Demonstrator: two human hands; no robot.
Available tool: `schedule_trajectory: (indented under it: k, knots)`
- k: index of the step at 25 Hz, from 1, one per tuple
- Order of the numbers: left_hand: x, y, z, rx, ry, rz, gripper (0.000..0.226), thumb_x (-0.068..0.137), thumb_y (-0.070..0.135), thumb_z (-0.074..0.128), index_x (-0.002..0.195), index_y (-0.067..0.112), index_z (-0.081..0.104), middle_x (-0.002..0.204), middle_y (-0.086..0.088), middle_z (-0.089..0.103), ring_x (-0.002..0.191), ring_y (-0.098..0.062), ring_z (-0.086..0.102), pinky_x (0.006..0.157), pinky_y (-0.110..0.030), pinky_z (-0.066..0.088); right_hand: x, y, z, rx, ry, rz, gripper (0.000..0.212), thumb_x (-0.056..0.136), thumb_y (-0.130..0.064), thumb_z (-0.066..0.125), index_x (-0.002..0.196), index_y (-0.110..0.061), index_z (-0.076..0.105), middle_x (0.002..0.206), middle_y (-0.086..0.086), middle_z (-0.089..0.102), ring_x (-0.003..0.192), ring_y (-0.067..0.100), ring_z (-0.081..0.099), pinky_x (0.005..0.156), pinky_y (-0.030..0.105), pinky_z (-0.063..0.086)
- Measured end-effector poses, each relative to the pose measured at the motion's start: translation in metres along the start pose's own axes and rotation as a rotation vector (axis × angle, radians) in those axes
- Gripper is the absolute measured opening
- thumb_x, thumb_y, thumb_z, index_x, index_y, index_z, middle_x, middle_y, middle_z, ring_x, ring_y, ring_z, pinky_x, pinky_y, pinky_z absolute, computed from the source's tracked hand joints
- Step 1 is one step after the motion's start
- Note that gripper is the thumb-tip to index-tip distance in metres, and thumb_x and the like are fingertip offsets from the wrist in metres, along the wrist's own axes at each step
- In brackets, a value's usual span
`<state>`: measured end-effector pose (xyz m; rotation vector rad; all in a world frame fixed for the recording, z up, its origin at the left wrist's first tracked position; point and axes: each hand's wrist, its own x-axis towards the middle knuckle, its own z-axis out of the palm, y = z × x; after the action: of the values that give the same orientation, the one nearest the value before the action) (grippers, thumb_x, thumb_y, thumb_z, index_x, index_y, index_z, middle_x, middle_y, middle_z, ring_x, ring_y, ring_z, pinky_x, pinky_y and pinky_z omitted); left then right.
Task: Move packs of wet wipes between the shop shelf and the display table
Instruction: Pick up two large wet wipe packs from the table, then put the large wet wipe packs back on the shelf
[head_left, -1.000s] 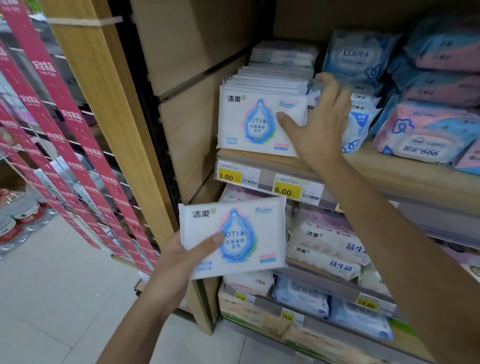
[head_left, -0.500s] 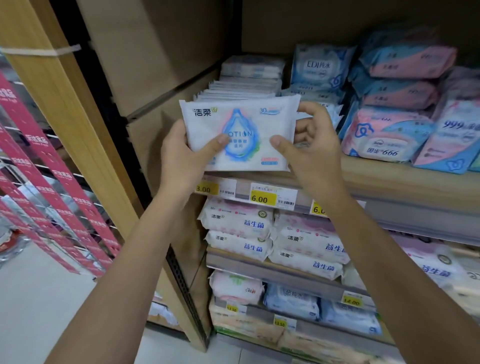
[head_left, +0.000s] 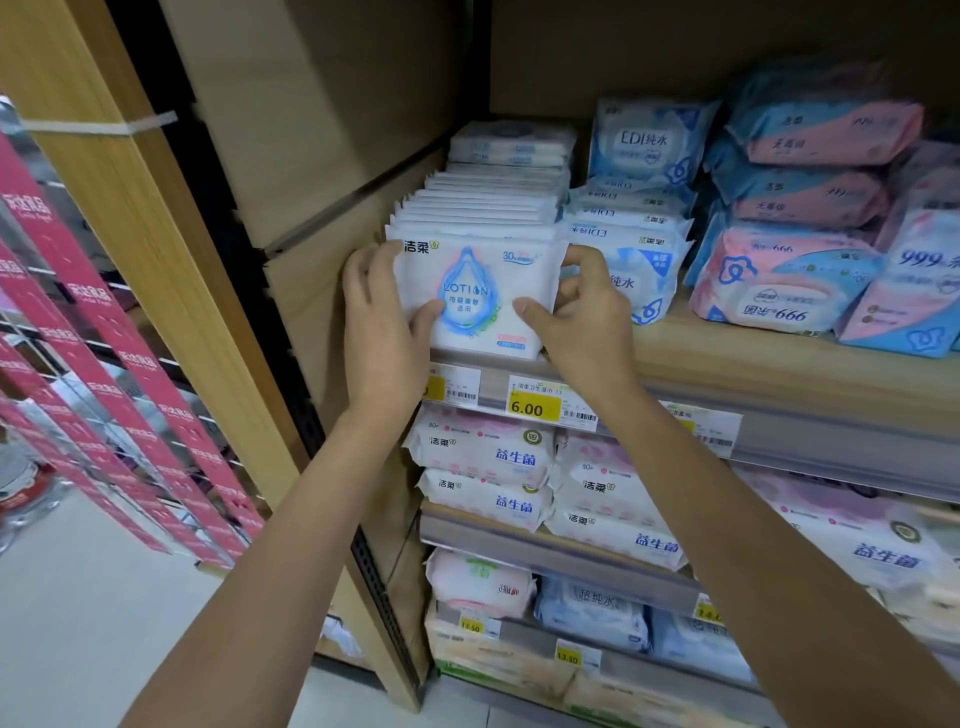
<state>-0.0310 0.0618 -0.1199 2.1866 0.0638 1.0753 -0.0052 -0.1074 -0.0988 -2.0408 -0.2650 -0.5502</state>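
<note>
Lotion wipes pack (head_left: 480, 299) stands upright at the front lip of the shelf (head_left: 727, 358), against the row of identical packs (head_left: 483, 208). Left hand (head_left: 382, 332) grips its left edge and right hand (head_left: 582, 317) its right edge, thumbs on the face. Risk: if let go before it is seated, it may tip forward off the lip. A hard push may buckle the row.

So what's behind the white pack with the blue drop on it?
A row of thin white packs stands on edge behind the front pack, with a few flat ones stacked at the back. Only their top edges show; the fronts are covered.
</note>
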Motion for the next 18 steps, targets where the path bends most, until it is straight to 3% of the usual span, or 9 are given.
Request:
schedule_trajectory:
  k: [3, 6, 10, 13, 15, 18]
  knots:
    - [-0.005, -0.001, 0.001, 0.204, -0.026, 0.077, 0.037, 0.092, 0.017, 0.057, 0.128, 0.01, 0.053, 0.141, -0.013, 0.042, 0.129, -0.028, 0.042, 0.099, -0.036, 0.041, 0.003, 0.001, 0.005, -0.038, 0.01, -0.011, 0.05, 0.079, -0.025, 0.074, 0.12, -0.013, 0.048, 0.082, -0.002, 0.05, 0.08, 0.02, 0.053, 0.071, 0.036, 0.046]
    - [-0.003, 0.002, -0.004, 0.225, -0.042, 0.039, 0.035, 0.091, 0.013, 0.053, 0.127, 0.01, 0.055, 0.141, -0.011, 0.044, 0.129, -0.028, 0.043, 0.097, -0.04, 0.044, 0.004, 0.0, 0.01, -0.07, 0.023, -0.005, 0.052, 0.078, -0.026, 0.074, 0.119, -0.011, 0.046, 0.096, 0.001, 0.048, 0.093, 0.023, 0.053, 0.078, 0.038, 0.047]
    - [-0.017, 0.005, -0.025, 0.141, 0.078, 0.18, 0.03, 0.086, 0.007, 0.054, 0.115, 0.008, 0.061, 0.124, -0.007, 0.057, 0.112, -0.017, 0.051, 0.09, -0.026, 0.042, -0.009, -0.008, 0.001, 0.089, 0.133, -0.023, 0.037, 0.083, -0.016, 0.069, 0.115, -0.008, 0.054, 0.096, -0.003, 0.044, 0.075, 0.002, 0.045, 0.074, 0.016, 0.04]
    - [-0.042, 0.005, -0.045, -0.151, -0.086, 0.103, 0.02, 0.089, 0.009, 0.056, 0.107, 0.01, 0.063, 0.101, 0.004, 0.06, 0.086, 0.0, 0.053, 0.075, -0.015, 0.044, -0.039, -0.01, -0.013, 0.286, 0.176, -0.069, 0.01, 0.089, -0.01, 0.058, 0.099, -0.013, 0.06, 0.08, -0.007, 0.053, 0.065, -0.003, 0.047, 0.065, 0.01, 0.04]
    - [-0.073, -0.006, -0.058, -0.239, -0.274, 0.032, 0.015, 0.088, 0.014, 0.058, 0.101, 0.014, 0.066, 0.093, 0.007, 0.062, 0.082, -0.004, 0.057, 0.071, -0.013, 0.045, -0.074, -0.001, -0.008, 0.388, 0.064, -0.072, 0.009, 0.089, -0.017, 0.055, 0.088, -0.022, 0.061, 0.07, -0.009, 0.057, 0.059, 0.002, 0.049, 0.058, 0.014, 0.042]
    - [-0.142, -0.031, -0.073, -0.242, -0.465, -0.204, 0.011, 0.09, 0.018, 0.057, 0.098, 0.022, 0.063, 0.089, 0.007, 0.065, 0.08, -0.01, 0.06, 0.069, -0.017, 0.047, -0.141, 0.038, 0.018, 0.3, -0.295, -0.056, 0.011, 0.087, -0.03, 0.052, 0.082, -0.031, 0.061, 0.066, -0.002, 0.06, 0.054, 0.01, 0.051, 0.051, 0.017, 0.04]
